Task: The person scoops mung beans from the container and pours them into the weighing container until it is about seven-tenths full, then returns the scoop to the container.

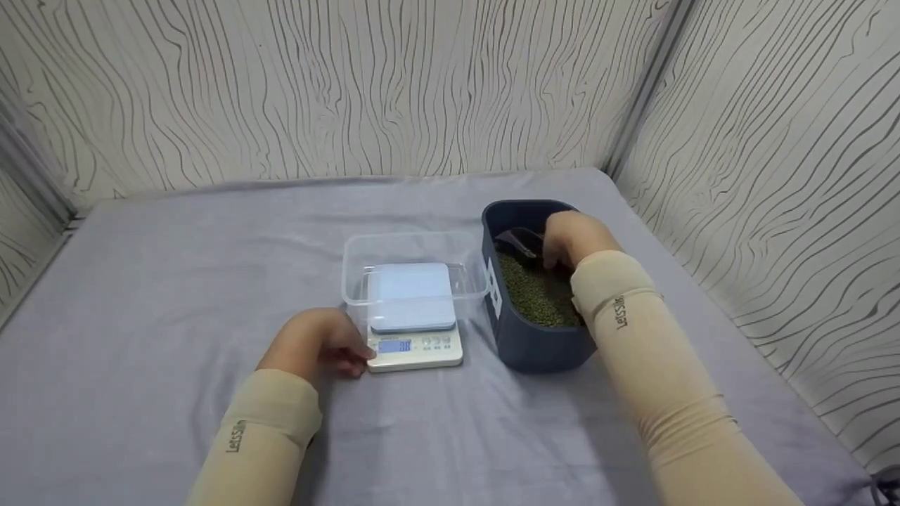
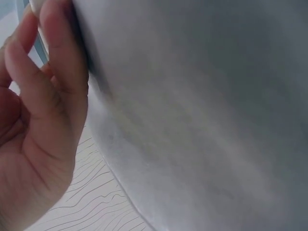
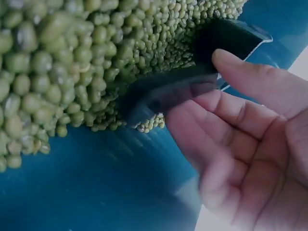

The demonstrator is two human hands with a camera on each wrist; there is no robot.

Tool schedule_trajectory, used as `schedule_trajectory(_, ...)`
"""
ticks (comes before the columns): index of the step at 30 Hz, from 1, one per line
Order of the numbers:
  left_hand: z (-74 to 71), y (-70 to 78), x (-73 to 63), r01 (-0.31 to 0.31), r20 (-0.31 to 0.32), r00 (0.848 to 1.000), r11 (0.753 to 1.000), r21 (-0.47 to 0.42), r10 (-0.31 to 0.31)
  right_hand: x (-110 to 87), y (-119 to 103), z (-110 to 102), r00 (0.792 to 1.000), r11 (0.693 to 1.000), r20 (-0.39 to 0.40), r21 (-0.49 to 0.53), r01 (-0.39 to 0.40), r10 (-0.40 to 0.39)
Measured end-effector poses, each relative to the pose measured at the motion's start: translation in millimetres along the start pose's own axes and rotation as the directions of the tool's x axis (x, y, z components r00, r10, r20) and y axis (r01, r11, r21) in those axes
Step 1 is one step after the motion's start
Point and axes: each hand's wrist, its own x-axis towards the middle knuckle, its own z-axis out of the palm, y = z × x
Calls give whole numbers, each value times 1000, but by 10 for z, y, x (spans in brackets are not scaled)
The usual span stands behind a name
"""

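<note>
In the head view my right hand (image 1: 578, 237) reaches into a dark blue bin (image 1: 541, 350) of green mung beans (image 1: 536, 292). It pinches a dark scoop (image 3: 233, 41) between thumb and fingers, and the scoop lies partly in the beans in the right wrist view. My left hand (image 1: 325, 339) is at the front left corner of a white kitchen scale (image 1: 415, 360), its fingertips touching the edge. The scale's display is lit, its digits too blurred to read surely. A clear plastic container (image 1: 415, 239) sits on the scale's pale blue platform.
A grey cloth (image 1: 176, 302) with wrinkles covers the table. Close on the container's right stands the bin, with a white label on its side. Panels with a wood-grain line pattern (image 1: 337, 84) rise behind the table and at its sides.
</note>
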Motion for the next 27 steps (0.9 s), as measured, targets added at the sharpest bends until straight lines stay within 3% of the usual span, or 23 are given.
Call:
schedule_trajectory(6,-9,-4,5,9,14,1000,1000,10,-9,42,39,-5,988,992,-100,-44,117,-121)
schedule_trajectory(12,-14,-4,19,10,21,1000,1000,3,-10,129,104,9,946,964,-187,-37,264,-267)
schedule_trajectory(16,-10,7,25,15,20,1000,1000,9,-15,142,124,5,939,956,-177,-35,292,-293)
schedule_trajectory(21,-7,0,26,0,18,1000,1000,8,0,159,102,-15,953,960,-128,29,280,-274)
schedule_trajectory(27,-11,-12,27,-15,22,1000,1000,-19,15,205,65,-15,944,960,-178,-24,280,-279)
